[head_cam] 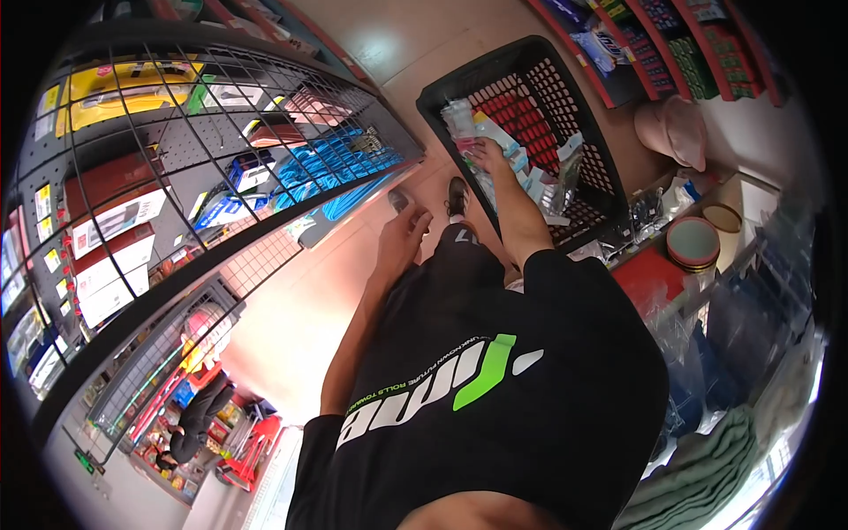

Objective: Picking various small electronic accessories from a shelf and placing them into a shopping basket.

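Note:
A black plastic basket (523, 50) with mesh sides stands on the floor ahead and to the right. My right hand (488, 156) reaches inside it, its fingers at a clear plastic packet (458, 118) with pink at its lower end. Whether the fingers grip that packet is not clear. More clear-wrapped goods (568, 169) lie around the hand, and red items (530, 126) show against the basket's mesh. My left hand (405, 232) hangs in front of my body, loosely curled with nothing in it, apart from the basket.
Left of me stands a black wire rack (218, 262) before a pegboard of packaged goods, with bundled blue cord (324, 165). Stocked shelves (652, 46), a pink sack-like item (672, 132) and a round tin (693, 240) are on the right. Another person (199, 417) is far behind at left.

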`<state>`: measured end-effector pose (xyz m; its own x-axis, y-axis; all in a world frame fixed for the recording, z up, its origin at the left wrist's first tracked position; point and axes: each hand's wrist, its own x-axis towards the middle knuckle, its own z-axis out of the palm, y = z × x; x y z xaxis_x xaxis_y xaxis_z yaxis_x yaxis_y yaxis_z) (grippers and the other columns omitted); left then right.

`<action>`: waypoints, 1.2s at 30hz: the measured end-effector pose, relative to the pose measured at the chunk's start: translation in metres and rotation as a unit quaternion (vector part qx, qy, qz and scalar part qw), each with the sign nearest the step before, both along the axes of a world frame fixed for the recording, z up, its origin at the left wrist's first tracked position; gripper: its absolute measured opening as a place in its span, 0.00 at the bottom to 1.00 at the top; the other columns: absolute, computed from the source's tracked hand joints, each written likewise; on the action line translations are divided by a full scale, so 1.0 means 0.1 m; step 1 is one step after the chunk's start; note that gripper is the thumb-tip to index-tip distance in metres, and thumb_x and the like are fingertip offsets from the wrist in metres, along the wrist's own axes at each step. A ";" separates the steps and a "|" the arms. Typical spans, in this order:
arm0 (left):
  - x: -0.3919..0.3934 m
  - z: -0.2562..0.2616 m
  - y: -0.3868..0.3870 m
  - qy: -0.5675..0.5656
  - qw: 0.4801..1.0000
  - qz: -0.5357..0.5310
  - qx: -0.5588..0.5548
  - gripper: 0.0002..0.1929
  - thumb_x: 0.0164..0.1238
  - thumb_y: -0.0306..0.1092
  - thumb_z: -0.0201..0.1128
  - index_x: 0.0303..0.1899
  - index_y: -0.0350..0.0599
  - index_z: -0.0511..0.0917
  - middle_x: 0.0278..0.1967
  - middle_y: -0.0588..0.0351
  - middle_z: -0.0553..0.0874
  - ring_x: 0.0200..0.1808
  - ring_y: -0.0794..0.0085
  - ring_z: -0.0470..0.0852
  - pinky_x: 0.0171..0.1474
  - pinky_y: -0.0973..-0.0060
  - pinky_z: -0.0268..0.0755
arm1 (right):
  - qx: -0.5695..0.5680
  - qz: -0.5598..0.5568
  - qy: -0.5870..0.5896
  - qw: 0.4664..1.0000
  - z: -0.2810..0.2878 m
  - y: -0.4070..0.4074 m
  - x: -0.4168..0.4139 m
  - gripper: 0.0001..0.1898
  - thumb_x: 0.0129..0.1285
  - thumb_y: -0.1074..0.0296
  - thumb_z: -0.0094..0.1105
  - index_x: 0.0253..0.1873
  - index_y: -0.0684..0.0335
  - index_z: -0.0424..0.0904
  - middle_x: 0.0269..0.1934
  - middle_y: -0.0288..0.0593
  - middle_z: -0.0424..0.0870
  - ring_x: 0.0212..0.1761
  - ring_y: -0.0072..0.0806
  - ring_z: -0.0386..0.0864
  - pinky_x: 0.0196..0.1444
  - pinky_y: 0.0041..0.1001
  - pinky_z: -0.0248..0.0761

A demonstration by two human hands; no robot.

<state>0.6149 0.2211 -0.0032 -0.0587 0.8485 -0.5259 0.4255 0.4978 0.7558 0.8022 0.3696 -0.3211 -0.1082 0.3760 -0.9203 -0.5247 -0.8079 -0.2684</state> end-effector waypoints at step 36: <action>-0.07 -0.08 0.30 0.003 0.999 -0.009 0.047 0.12 0.71 0.38 0.58 0.40 0.36 0.79 0.26 0.56 0.81 0.26 0.76 0.78 0.30 0.77 0.71 | 0.335 0.111 -0.314 0.881 -0.27 0.62 0.01 0.13 0.61 0.71 0.55 0.49 0.65 0.81 0.35 0.40 0.83 0.32 0.29 0.80 0.35 0.26 0.75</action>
<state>0.6076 0.2513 -0.0114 -0.0450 0.8953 -0.4432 0.4387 0.4163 0.7964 0.8037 0.4319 -0.3479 0.2042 0.8917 -0.4041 0.0474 -0.4213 -0.9057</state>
